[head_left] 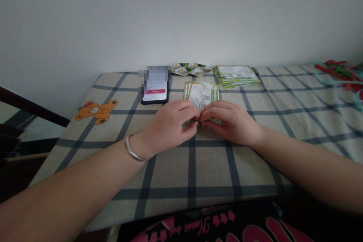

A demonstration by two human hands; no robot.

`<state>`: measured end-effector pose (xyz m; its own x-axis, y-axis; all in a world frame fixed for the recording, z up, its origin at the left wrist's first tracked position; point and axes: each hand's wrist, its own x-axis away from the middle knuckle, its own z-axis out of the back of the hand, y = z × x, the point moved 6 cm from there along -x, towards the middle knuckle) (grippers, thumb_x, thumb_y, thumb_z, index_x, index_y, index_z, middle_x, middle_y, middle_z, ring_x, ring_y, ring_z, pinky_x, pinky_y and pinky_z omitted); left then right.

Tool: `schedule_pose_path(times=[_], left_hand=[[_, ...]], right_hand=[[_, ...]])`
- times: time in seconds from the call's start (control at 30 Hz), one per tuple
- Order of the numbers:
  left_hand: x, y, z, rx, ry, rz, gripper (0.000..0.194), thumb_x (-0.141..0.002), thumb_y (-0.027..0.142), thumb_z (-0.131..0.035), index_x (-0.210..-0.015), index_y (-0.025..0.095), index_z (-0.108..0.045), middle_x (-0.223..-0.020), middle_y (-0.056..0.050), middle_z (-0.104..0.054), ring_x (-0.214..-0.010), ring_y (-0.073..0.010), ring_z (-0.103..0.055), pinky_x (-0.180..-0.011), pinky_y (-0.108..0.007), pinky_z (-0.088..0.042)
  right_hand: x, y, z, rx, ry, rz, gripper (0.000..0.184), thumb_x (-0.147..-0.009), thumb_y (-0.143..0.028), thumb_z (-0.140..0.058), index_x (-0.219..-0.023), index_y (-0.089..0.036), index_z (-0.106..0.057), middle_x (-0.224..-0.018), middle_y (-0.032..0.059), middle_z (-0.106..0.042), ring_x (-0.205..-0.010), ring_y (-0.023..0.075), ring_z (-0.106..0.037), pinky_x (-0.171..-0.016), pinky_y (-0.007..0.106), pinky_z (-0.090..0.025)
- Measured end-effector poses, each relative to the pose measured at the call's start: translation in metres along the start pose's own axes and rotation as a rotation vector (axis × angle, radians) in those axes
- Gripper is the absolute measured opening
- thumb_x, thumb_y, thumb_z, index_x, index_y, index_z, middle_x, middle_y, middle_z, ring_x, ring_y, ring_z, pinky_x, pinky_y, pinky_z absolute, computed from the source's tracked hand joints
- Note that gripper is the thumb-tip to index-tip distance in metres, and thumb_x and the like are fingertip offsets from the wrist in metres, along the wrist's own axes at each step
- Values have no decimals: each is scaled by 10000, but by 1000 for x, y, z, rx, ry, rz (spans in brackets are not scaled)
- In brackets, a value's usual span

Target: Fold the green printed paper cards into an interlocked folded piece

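Observation:
My left hand [178,121], with a silver bangle at the wrist, meets my right hand [232,121] at the fingertips. Both are closed in a pinch, thumbs low and fingers curled over. A small dark bit shows between the tips, but I cannot make out what it is. Just behind and partly under the fingers lie several green and white printed cards [200,95], slightly fanned, with their near part hidden by my hands. Farther back on the right sits a thicker pile of similar cards [236,75]. Folded pieces of printed card [190,69] stand near the wall.
A phone [155,87] with a lit screen lies left of the cards. The checked tablecloth [167,174] has a bear picture [96,112] at its left. Colourful strips [340,73] are heaped at the far right. A pale wall [181,19] bounds the back.

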<state>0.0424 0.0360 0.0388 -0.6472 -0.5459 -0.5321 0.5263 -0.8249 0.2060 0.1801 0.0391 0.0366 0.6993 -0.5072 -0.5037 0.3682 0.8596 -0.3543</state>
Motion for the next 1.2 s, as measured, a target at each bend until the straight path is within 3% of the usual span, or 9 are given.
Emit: schedule_pose_path(times=[0.3, 0.57, 0.83, 1.0, 1.2], left_hand=[[-1, 2, 0, 3, -26, -5, 56, -848, 137, -547, -850, 167, -595, -888, -34, -603, -837, -169, -577, -736, -295, -472], [0, -6, 0, 11, -8, 65, 105, -851, 100, -534, -912, 150, -603, -959, -52, -610, -906, -181, -595, -811, -315, -503], [3, -10, -2, 40, -11, 101, 61, -925, 202, -542, -927, 160, -585, -993, -47, -617, -952, -180, -603, -862, -328, -508], [0, -11, -2, 20, -10, 123, 18, -894, 164, -556, -907, 154, -562, -961, -48, -629, -960, -202, -592, -872, -360, -492], [2, -19, -4, 3, 1, 187, 159, -859, 179, -587, -1014, 144, -585, -1010, -73, -666, -1012, -224, -607, -924, -397, -489]], right_hand=[[-1, -2, 4, 12, 52, 5, 15, -886, -214, -612, -878, -202, -614, -939, 59, -693, -887, 181, -625, -770, 327, -509], [1, 7, 9, -50, 92, -152, 59, -854, -174, -626, -813, -193, -588, -1007, 64, -704, -912, 168, -653, -795, 321, -513], [0, 11, 8, -100, 96, -199, 53, -844, -155, -613, -804, -180, -589, -990, 63, -708, -872, 147, -642, -718, 278, -508], [2, 13, 8, -116, 102, -230, 33, -839, -154, -598, -817, -179, -594, -978, 66, -702, -835, 139, -638, -599, 235, -489], [5, 21, 5, -147, 123, -337, 73, -824, -198, -625, -878, -188, -577, -1017, 67, -688, -784, 144, -668, -583, 257, -487]])
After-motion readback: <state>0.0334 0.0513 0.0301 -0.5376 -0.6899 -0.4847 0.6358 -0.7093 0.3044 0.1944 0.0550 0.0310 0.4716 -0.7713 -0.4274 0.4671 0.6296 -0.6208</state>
